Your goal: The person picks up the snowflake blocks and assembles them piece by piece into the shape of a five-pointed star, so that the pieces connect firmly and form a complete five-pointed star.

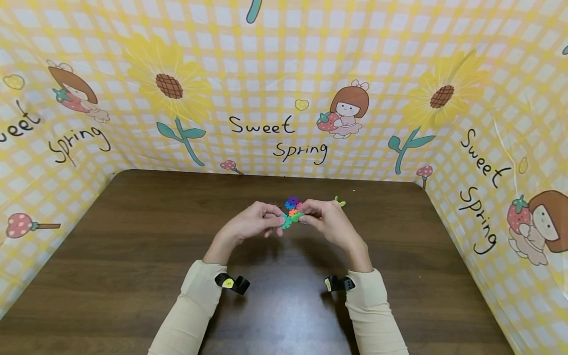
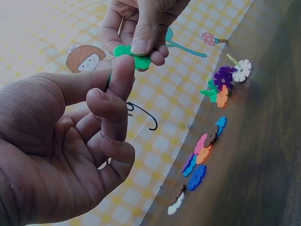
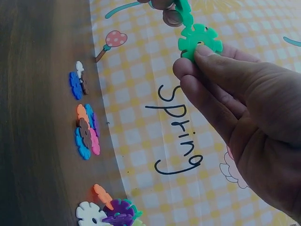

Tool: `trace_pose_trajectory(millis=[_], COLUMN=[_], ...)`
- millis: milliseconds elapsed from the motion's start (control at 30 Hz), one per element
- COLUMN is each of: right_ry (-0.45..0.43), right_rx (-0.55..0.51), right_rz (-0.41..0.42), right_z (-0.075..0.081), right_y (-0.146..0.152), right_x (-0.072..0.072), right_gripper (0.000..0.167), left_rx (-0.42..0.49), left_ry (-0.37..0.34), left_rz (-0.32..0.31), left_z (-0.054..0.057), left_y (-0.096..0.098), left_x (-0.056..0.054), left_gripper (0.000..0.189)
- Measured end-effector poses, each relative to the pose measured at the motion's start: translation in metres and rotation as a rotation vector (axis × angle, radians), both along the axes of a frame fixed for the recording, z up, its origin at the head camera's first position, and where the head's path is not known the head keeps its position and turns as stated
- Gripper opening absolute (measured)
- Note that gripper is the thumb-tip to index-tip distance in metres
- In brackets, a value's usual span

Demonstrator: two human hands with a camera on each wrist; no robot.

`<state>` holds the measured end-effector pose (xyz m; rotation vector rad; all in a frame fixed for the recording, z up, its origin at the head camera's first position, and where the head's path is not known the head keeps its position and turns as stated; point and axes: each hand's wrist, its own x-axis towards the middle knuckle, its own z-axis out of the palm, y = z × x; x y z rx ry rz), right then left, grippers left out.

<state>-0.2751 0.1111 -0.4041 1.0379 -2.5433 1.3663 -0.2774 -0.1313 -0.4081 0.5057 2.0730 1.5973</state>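
My left hand (image 1: 255, 221) pinches a teal-green notched plastic disc (image 1: 287, 222) between thumb and fingers. My right hand (image 1: 332, 223) pinches a brighter green disc (image 1: 296, 217) by thumb and fingertips. Both hands are raised close together, and the two discs meet edge to edge in the right wrist view, where the right hand's flower-shaped disc (image 3: 214, 41) shows nearly face on and the left hand's disc (image 3: 186, 13) is tilted. From the left wrist, the fingers hide most of the left disc.
On the dark wooden table (image 1: 146, 236), several loose discs lie beyond the hands, among them a blue disc (image 2: 197, 177). A cluster of pieces with a purple disc (image 2: 223, 76) and a white disc (image 2: 242, 70) stands to the right. Yellow checked cloth (image 1: 266, 88) surrounds the table's back and sides.
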Motion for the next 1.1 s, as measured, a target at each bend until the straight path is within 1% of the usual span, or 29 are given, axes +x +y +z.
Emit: trace_pose_trajectory(millis=[233, 400, 567, 733, 933, 1000, 1100], right_ry=[-0.003, 0.019, 0.024, -0.004, -0.047, -0.063, -0.063], right_rx=[-0.003, 0.005, -0.008, -0.029, -0.042, -0.047, -0.037], right_rz=[0.014, 0.02, 0.035, 0.077, 0.062, 0.069, 0.069], right_z=[-0.002, -0.004, -0.002, -0.001, -0.005, -0.006, -0.006], right_y=[-0.001, -0.005, -0.007, -0.008, -0.011, -0.01, -0.005], right_x=[0.0, 0.0, 0.0, -0.002, -0.003, -0.003, -0.003], right_gripper=[0.011, 0.01, 0.008, 0.008, 0.008, 0.009, 0.01], left_rx=[0.001, 0.021, 0.05, 0.071, 0.075, 0.067, 0.059], left_ry=[0.015, 0.025, 0.003, -0.024, -0.028, -0.028, -0.032], left_rz=[-0.008, -0.008, -0.003, -0.025, -0.034, -0.037, -0.045], left_z=[0.0, 0.001, 0.003, 0.003, 0.0, -0.001, -0.001], left_y=[0.002, 0.004, 0.004, 0.003, -0.002, -0.002, -0.001], left_x=[0.001, 0.004, 0.005, 0.004, 0.001, 0.001, 0.0], left_gripper=[0.018, 0.016, 0.013, 0.012, 0.015, 0.017, 0.02])
